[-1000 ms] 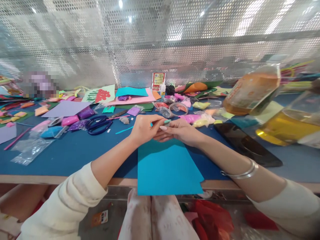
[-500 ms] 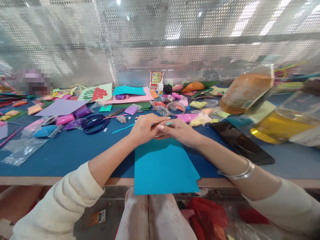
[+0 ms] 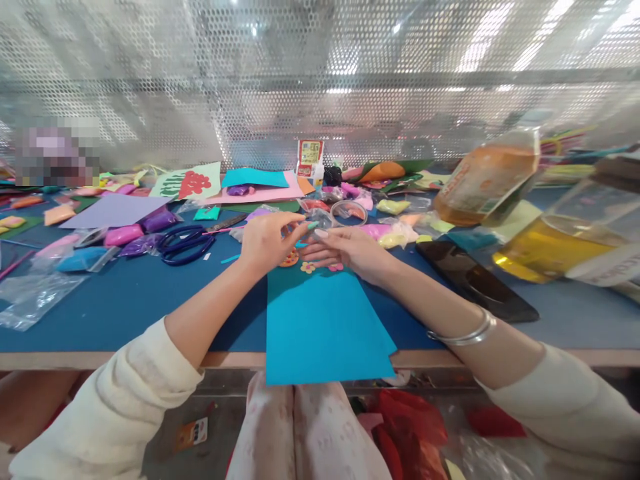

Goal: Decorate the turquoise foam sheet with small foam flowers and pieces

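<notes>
A bright blue sheet of paper (image 3: pixel 325 327) lies in front of me, its near edge past the table edge. Small pink and yellow flowers (image 3: pixel 308 267) and an orange spotted round piece (image 3: pixel 289 257) show at its far end. My left hand (image 3: pixel 267 243) is above that end, thumb and index finger pinched together; whatever they hold is too small to make out. Close beside its fingertips is my right hand (image 3: pixel 353 252), fingers stretched out and slightly apart, thumb near the left thumb. My right fingers partly cover the flowers.
Dark blue scissors (image 3: pixel 186 247), bagged coloured clay (image 3: pixel 125 236) and a lilac sheet (image 3: pixel 115 210) lie to the left. A roll of clear tape (image 3: pixel 349 213) is behind my hands. At right are a black phone (image 3: pixel 475 280) and two drink bottles (image 3: pixel 487 183).
My hands were pressed together, one over the other; now they have parted, the left moving slightly left into a pinch. The flowers and orange piece have come into view.
</notes>
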`<state>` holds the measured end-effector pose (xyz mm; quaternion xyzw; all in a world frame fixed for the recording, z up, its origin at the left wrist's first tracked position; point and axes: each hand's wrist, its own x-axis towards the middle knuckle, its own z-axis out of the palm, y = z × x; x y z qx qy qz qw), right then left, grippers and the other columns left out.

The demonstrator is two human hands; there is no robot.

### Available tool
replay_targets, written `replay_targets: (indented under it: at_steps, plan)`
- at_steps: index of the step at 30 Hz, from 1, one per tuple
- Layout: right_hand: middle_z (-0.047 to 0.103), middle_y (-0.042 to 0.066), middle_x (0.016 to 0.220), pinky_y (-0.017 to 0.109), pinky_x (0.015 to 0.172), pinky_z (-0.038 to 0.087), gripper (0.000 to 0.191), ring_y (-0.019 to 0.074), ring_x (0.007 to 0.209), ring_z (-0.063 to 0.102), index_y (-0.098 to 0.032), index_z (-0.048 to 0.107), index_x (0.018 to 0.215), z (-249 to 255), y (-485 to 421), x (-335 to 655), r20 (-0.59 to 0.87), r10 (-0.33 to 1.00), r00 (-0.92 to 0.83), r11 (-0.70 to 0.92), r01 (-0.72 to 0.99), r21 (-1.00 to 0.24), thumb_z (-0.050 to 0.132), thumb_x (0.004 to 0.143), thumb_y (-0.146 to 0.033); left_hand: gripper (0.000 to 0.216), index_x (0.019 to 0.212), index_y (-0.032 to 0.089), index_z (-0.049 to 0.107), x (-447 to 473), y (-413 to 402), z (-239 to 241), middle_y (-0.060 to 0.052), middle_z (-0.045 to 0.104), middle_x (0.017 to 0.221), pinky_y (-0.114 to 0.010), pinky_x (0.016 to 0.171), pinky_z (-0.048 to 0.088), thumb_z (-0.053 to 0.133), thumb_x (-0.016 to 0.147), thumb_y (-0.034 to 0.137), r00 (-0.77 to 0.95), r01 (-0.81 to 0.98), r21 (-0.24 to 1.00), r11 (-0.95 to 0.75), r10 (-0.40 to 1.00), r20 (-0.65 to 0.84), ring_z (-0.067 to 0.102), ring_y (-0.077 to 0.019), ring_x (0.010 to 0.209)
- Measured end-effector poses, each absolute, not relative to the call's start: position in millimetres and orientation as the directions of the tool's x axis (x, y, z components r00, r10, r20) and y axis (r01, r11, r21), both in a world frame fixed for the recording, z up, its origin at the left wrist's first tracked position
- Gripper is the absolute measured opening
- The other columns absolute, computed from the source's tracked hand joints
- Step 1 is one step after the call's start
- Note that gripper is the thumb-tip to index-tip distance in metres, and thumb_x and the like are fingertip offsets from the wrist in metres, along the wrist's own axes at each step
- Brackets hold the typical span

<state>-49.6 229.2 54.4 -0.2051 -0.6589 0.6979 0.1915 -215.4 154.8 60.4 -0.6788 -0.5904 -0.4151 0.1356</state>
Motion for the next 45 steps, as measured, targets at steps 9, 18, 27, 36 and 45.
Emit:
replay_targets:
  at_steps: [9, 18, 27, 36, 45]
  plan:
    - [0.069, 0.007, 0.094, 0.035, 0.081, 0.052, 0.030, 0.0192, 0.088, 0.065, -0.016, 0.066, 0.091, 57.9, 223.9, -47.4, 0.102, 0.457, -0.884, 0.036, -0.096, -0.995, 0.067, 0.074, -0.041, 0.038, 0.114, 0.014, 0.059, -208.3, 157.1, 49.5, -0.011, 0.066, 0.102, -0.029, 0.077, 0.049, 0.049, 0.087, 0.039, 0.232, 0.869, 0.161, -0.468, 0.674, 0.701, 0.062, -0.0185, 0.091]
    - [0.071, 0.005, 0.084, 0.031, 0.073, 0.053, 0.033, 0.0166, 0.075, 0.067, -0.014, 0.070, 0.087, 59.9, 220.3, -47.3, 0.068, 0.459, -0.886, 0.161, 0.008, -0.987, 0.069, 0.068, -0.041, 0.039, 0.092, 0.014, 0.067, -210.1, 157.1, 54.0, -0.007, 0.068, 0.079, -0.023, 0.063, 0.044, 0.036, 0.093, 0.037, 0.352, 0.824, 0.106, -0.556, 0.650, 0.674, 0.060, -0.0135, 0.070]
    - [0.071, 0.007, 0.077, 0.036, 0.071, 0.056, 0.040, 0.0222, 0.075, 0.068, -0.016, 0.069, 0.076, 59.3, 225.1, -47.9, 0.097, 0.631, -0.769, 0.148, -0.004, -0.989, 0.066, 0.067, -0.055, 0.038, 0.065, 0.013, 0.064, -215.0, 157.7, 60.4, -0.003, 0.063, 0.063, -0.022, 0.054, 0.037, 0.045, 0.090, 0.035, 0.084, 0.891, 0.249, -0.380, 0.677, 0.732, 0.054, -0.0110, 0.057]
    - [0.068, 0.008, 0.087, 0.035, 0.078, 0.053, 0.042, 0.0201, 0.083, 0.066, -0.015, 0.065, 0.086, 59.9, 214.3, -50.0, 0.137, 0.550, -0.823, 0.189, -0.037, -0.981, 0.063, 0.071, -0.054, 0.033, 0.105, 0.012, 0.065, -208.6, 157.6, 52.1, -0.010, 0.069, 0.093, -0.025, 0.070, 0.047, 0.049, 0.087, 0.035, 0.247, 0.799, 0.221, -0.559, 0.641, 0.727, 0.063, -0.0163, 0.083]
    - [0.070, 0.006, 0.077, 0.031, 0.069, 0.053, 0.037, 0.0194, 0.076, 0.068, -0.015, 0.063, 0.072, 61.0, 208.9, -49.3, 0.187, 0.523, -0.832, 0.232, -0.073, -0.970, 0.061, 0.073, -0.052, 0.039, 0.059, 0.012, 0.063, -198.2, 147.8, 65.9, 0.001, 0.055, 0.049, -0.019, 0.044, 0.031, 0.047, 0.088, 0.032, 0.032, 0.768, 0.460, -0.446, 0.744, 0.668, 0.044, -0.0063, 0.044]
